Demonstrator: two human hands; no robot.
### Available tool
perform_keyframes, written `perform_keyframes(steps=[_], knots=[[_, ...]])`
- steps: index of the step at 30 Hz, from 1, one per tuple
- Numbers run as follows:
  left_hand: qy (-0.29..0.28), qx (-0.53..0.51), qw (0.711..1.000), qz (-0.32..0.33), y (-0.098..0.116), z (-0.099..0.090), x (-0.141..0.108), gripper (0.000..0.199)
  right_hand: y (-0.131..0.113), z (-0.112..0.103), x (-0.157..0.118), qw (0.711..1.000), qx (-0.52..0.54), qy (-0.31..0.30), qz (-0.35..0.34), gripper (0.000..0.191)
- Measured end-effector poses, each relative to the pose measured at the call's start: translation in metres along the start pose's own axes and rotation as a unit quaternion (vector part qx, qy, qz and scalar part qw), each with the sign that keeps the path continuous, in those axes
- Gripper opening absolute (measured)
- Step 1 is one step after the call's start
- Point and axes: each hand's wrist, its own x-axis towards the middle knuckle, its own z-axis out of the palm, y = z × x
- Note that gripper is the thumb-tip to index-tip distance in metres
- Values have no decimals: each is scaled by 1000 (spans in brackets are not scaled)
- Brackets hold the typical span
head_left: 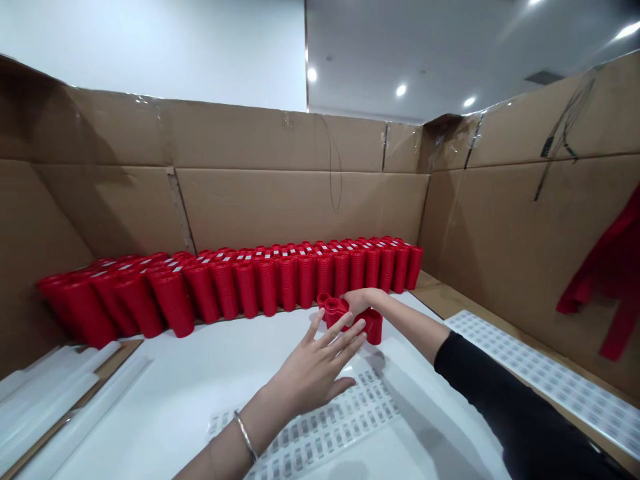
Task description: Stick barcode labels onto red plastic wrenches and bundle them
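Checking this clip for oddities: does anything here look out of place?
Yes: a short stack of red plastic cups lies on its side at the right hand, unlike the long standing row of red cups behind it. A red cloth also hangs against the cardboard wall.

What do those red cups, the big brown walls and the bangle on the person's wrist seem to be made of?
The red cups look like moulded plastic: glossy, evenly coloured and thin-walled. The brown walls look like cardboard, matte, with fold lines and taped seams. The bangle looks like polished metal from its bright shine, though which metal is impossible to tell.
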Motion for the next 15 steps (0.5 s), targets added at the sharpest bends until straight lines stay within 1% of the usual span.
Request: perform_keyframes(steps=[3, 5, 7, 10, 11, 12, 14, 15], knots=[[-6, -13, 1000, 4, 0, 5, -2, 57, 6, 4, -6, 996, 40, 52, -54, 67], [-11, -22, 1000, 6, -2, 10, -3, 57, 11, 9, -15, 986, 71, 119, -89, 70], [-18, -29, 999, 5, -3, 14, -4, 57, 15, 16, -28, 965, 107, 208, -118, 67], [-18, -45, 999, 5, -4, 16, -4, 54, 17, 28, -54, 918, 163, 332, -142, 45], [-16, -53, 998, 6, -3, 16, -4, 51, 15, 34, -63, 902, 189, 359, -146, 41], [-15, -62, 998, 5, -2, 17, -3, 45, 12, 42, -73, 884, 223, 383, -149, 42], [-26, -82, 996, -5, -1, 20, -1, 31, -3, 60, -92, 815, 349, 432, -163, 40], [-49, -94, 994, -16, -1, 23, 0, 28, -14, 72, -101, 789, 383, 450, -170, 37]])
